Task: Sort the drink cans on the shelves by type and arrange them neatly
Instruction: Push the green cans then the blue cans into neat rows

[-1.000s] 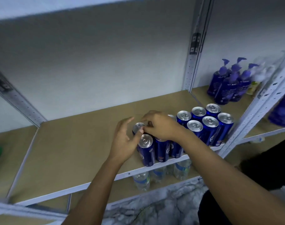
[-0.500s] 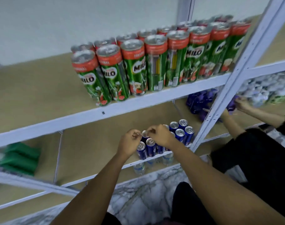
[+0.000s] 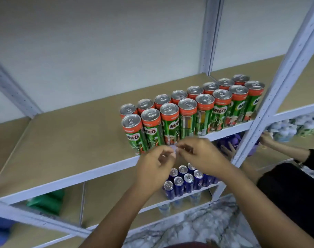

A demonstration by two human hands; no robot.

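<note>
Two hands meet in front of shelves of sorted drink cans.

Green Milo cans (image 3: 188, 111) stand in two tidy rows on the upper shelf (image 3: 67, 147), right side, labels mostly forward; blue cans (image 3: 184, 181) cluster on the shelf below, likely grouped by type. Left hand (image 3: 153, 170) and right hand (image 3: 204, 157) hover curled together, near the shelf edge, perhaps pinching something small and pale; I cannot tell what.
</note>
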